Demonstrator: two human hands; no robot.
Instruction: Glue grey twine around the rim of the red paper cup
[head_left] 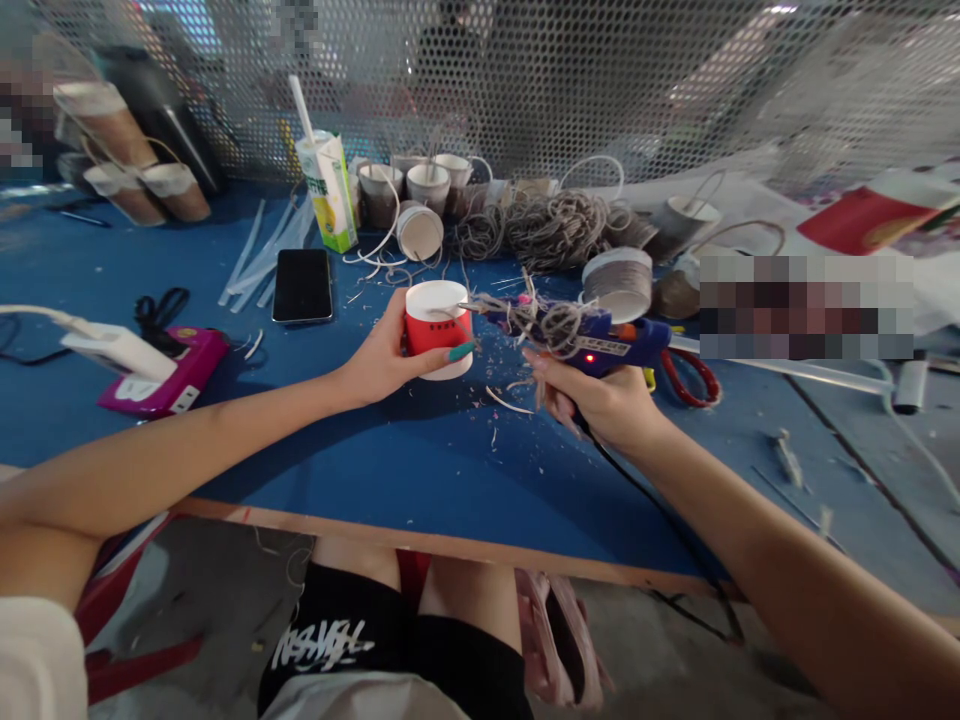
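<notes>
Left grip (388,357) around smooth cup (433,335)

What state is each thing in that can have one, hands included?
Left hand: closed around the cup
Right hand: gripping the glue gun
Cup: held, its upper edge at or near the gun's tip
Glue gun: red light lit, grey strands tangled over it
Phone: flat, screen dark
Drink carton: upright, straw in
Purple power strip: white adapter plugged in
Grey cord: heaped, tangled
</notes>
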